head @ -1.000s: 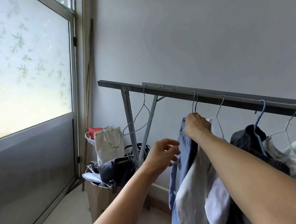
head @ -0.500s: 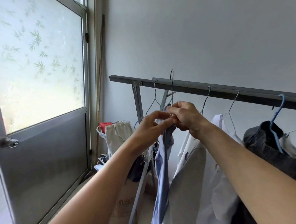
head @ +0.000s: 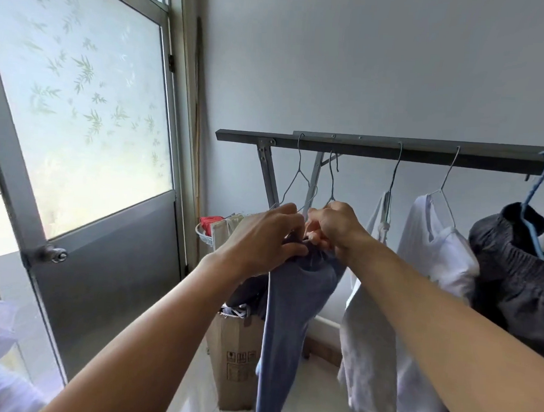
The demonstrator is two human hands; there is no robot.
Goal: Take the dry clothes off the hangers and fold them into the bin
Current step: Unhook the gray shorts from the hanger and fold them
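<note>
— Both hands are together at the collar of the blue garment (head: 294, 301). The left hand (head: 262, 237) grips cloth and the right hand (head: 335, 228) holds the hanger (head: 331, 180) at its neck. Do we log a change?
— Yes. A second ago only the right hand was on it, at the rail (head: 425, 151). Now the hook looks clear of the rail. We judge it unhooked, with stripping next and folding not begun.
— Containers?
— A cardboard box (head: 234, 355) on the floor holds dark bags and papers. The wire basket (head: 203, 237) behind it holds something red. We can't tell which is the bin.
</note>
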